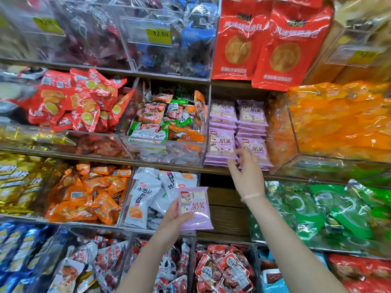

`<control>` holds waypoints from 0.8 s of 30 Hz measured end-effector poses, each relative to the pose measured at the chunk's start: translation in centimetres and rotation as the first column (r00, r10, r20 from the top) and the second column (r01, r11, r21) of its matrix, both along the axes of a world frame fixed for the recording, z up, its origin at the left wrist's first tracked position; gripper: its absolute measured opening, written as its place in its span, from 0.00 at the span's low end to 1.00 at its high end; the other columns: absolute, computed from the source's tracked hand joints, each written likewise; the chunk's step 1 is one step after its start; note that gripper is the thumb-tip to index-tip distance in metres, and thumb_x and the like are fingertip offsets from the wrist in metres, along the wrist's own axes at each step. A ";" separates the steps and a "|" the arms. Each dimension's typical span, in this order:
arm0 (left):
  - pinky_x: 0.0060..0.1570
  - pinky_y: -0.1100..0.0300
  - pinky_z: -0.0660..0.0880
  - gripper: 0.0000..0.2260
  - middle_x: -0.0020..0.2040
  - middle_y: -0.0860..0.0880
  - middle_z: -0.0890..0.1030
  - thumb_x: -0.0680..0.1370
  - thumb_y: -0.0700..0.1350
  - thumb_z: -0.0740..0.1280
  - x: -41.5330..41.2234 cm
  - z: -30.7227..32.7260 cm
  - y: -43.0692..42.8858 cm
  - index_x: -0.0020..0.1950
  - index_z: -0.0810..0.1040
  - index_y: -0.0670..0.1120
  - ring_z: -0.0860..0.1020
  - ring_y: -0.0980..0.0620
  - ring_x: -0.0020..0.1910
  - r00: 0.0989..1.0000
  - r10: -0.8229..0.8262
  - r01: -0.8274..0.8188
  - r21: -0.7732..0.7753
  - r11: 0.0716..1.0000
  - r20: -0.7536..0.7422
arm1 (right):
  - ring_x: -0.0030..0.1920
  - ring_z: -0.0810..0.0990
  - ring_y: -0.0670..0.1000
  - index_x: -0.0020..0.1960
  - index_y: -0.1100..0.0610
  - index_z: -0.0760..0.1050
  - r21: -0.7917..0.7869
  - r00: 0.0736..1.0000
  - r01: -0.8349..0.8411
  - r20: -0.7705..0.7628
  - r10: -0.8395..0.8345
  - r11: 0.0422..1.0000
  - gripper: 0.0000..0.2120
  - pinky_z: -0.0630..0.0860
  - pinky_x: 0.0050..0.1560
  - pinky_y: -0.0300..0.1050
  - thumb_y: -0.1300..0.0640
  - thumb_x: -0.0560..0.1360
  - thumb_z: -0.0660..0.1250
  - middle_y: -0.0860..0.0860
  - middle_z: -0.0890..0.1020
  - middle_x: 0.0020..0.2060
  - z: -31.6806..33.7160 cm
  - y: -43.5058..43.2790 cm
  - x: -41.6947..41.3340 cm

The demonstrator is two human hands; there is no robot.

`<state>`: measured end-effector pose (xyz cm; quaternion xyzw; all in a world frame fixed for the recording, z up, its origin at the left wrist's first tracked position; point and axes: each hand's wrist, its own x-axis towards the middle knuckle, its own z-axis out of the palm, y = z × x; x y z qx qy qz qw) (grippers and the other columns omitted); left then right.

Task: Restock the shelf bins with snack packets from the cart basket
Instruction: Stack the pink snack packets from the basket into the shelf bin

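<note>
"Where's the snack packet right now?"

"In the left hand (175,216), low and in the middle. The thumb lies across the front and the fingers curl round behind, gripping the purple packet (195,208) upright. The packet hides those fingers. It's held in front of the white packets (146,197) and a dark wooden bay (226,210)."

"And the other hand?"

"The right hand (247,176) is up at the middle shelf (63,155). Its fingers are stretched out and loose, holding nothing, with the tips against the lower front of the purple stacks (222,142). There are two stacks in front and two behind. They stand between the clear bin (169,154) of green and orange packets and the orange packets (338,123) to the right. The hand covers the bottom corners where the front two stacks meet. There's a pale bracelet (251,196) on that wrist."

"What can't you make out?"

"The top bins are smeared, just blue and dark shapes behind plastic. A yellow price label (158,34) reads something like 12.80, and the last digit is unclear. The far left edge is blurred too. Both forearms run off the bottom edge, and the lowest bins are cut off there, so I only see the tops of the red packets (224,269)."
</note>
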<state>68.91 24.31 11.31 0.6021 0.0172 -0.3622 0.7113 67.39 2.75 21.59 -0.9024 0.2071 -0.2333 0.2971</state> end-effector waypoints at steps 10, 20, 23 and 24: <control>0.49 0.63 0.78 0.16 0.53 0.53 0.84 0.76 0.37 0.69 -0.9 0.5 -0.9 0.59 0.73 0.53 0.82 0.55 0.52 0.977 0.042 -0.052 0.041 0.998 0.210 | 0.32 0.78 0.46 0.50 0.56 0.74 0.747 0.861 -0.065 -0.294 0.416 0.662 0.09 0.73 0.30 0.37 0.52 0.79 0.59 0.52 0.78 0.37 -9.0 5.5 -6.3; 0.26 0.63 0.68 0.07 0.34 0.55 0.70 0.75 0.49 0.61 -1.9 -1.7 -0.2 0.38 0.69 0.49 0.70 0.56 0.31 0.154 -0.606 -0.283 0.623 0.729 0.780 | 0.30 0.77 0.46 0.44 0.57 0.76 0.725 0.991 -0.091 -0.004 0.136 0.683 0.08 0.76 0.31 0.37 0.60 0.79 0.60 0.49 0.79 0.31 -4.5 -1.6 -10.0; 0.23 0.62 0.68 0.08 0.33 0.54 0.71 0.74 0.49 0.58 -2.1 -2.3 -0.6 0.37 0.69 0.49 0.70 0.55 0.30 0.137 -0.631 -0.346 0.634 0.692 0.764 | 0.26 0.76 0.46 0.44 0.59 0.76 0.857 0.993 -0.082 0.117 -0.036 0.508 0.08 0.75 0.28 0.37 0.59 0.78 0.60 0.51 0.79 0.29 -3.4 -2.8 -9.6; 0.23 0.63 0.68 0.08 0.32 0.53 0.71 0.74 0.49 0.57 -2.1 -2.5 -0.7 0.37 0.69 0.49 0.70 0.55 0.29 0.140 -0.632 -0.360 0.633 0.685 0.763 | 0.26 0.76 0.46 0.47 0.59 0.76 0.883 0.986 -0.071 0.132 -0.101 0.464 0.07 0.75 0.28 0.37 0.58 0.78 0.60 0.52 0.80 0.30 -3.0 -3.2 -9.1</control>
